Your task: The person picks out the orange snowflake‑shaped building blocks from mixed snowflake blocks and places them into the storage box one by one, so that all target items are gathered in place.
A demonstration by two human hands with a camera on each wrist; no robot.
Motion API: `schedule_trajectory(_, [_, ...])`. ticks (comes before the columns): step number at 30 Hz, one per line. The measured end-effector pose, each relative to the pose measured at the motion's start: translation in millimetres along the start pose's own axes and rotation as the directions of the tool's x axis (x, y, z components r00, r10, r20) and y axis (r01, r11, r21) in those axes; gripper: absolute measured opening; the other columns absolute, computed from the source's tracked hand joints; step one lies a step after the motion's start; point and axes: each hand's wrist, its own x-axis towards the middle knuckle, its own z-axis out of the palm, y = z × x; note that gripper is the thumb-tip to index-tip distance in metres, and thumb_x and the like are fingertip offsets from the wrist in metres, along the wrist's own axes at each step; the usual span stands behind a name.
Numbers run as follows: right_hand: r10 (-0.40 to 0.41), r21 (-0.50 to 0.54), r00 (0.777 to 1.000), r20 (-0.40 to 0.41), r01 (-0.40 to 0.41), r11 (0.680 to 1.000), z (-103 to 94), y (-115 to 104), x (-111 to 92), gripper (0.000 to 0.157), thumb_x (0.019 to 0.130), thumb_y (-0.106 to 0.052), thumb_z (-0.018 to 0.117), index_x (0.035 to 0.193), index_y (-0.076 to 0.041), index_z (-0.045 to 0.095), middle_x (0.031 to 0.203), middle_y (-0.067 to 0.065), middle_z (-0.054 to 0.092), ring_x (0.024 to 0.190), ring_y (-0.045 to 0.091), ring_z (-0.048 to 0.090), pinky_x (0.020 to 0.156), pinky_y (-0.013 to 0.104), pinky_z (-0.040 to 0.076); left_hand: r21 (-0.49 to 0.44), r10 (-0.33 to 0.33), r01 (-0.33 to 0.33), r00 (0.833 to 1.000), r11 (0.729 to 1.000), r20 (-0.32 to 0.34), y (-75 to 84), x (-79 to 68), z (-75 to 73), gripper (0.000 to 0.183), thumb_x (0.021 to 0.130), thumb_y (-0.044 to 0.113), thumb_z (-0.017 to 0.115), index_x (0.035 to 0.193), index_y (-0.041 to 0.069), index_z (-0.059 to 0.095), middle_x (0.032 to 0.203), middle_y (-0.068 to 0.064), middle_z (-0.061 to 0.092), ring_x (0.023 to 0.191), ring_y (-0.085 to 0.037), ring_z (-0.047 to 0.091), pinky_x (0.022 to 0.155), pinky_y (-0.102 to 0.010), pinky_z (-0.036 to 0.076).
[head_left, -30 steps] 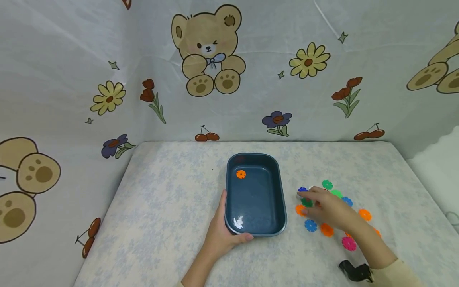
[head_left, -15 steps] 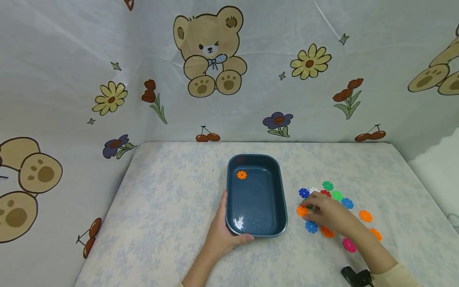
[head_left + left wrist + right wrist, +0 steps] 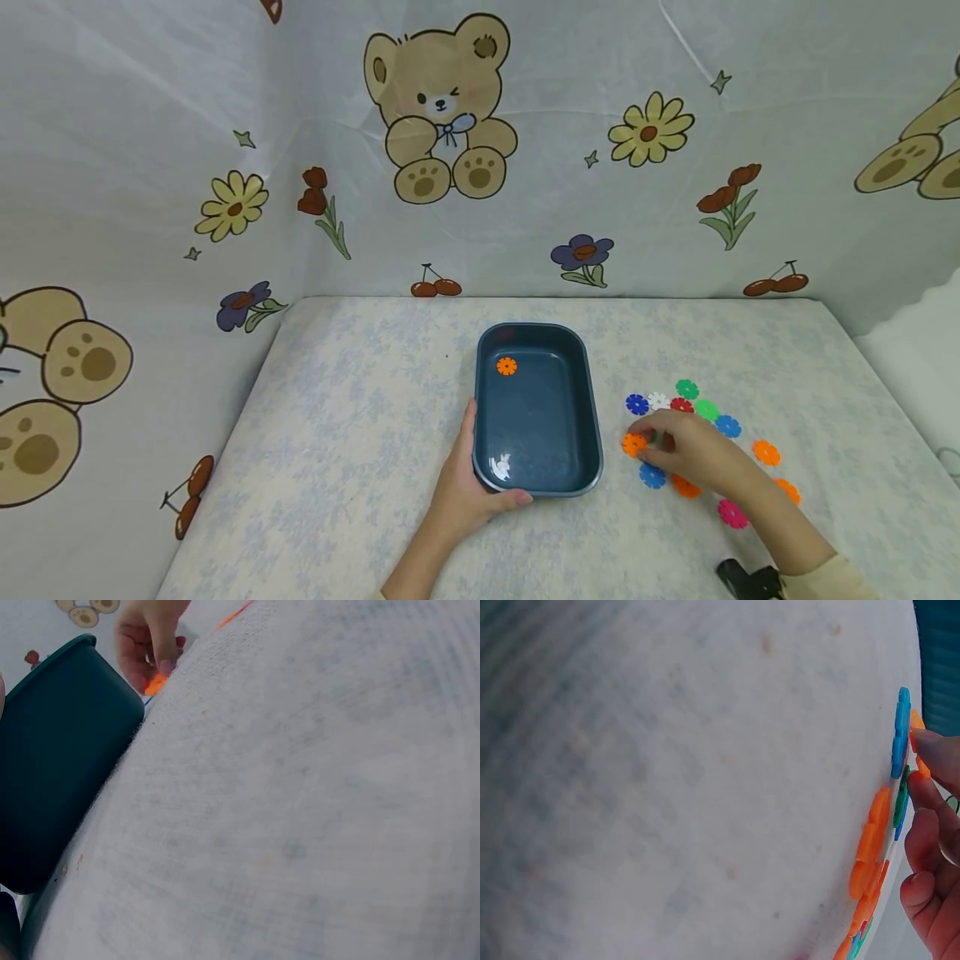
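My left hand [image 3: 465, 487] grips the near left corner of a dark blue rectangular tray [image 3: 540, 425], thumb over the near rim and fingers along the left wall. Inside the tray lies one orange snowflake disc [image 3: 507, 367]. To the right of it, my right hand [image 3: 693, 450] pinches another orange snowflake disc [image 3: 632, 444] by its edge, low over the table. The right wrist view shows thumb and index fingertip at this orange disc [image 3: 919, 724], beside a light blue disc [image 3: 901, 735]. A green disc is mostly hidden beneath the fingers.
Around the right hand lie several more discs: dark blue [image 3: 637, 404], white [image 3: 658, 402], red [image 3: 682, 405], blue [image 3: 652, 476] and pink [image 3: 732, 513]. A black object [image 3: 750, 579] is by the right sleeve. A bear-print cloth [image 3: 525, 233] hangs behind the table.
My right hand has moved down from beside the dark blue disc to the orange disc and closed its fingertips on it. The left hand and tray stay put.
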Motion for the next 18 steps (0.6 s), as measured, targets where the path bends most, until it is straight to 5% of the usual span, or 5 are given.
schedule_trajectory(18, [-0.061, -0.008, 0.997, -0.040, 0.061, 0.998, -1.1, 1.9, -3.9, 0.033, 0.081, -0.035, 0.081, 0.106, -0.015, 0.075, 0.086, -0.010, 0.062, 0.070, 0.005, 0.047, 0.056, 0.019, 0.042, 0.008, 0.011, -0.011, 1.000, 1.000, 0.000, -0.7, -0.2, 0.6, 0.136, 0.060, 0.041, 0.095, 0.160, 0.034, 0.002, 0.165, 0.017, 0.013, 0.152, -0.019, 0.020, 0.118, -0.059, 0.026])
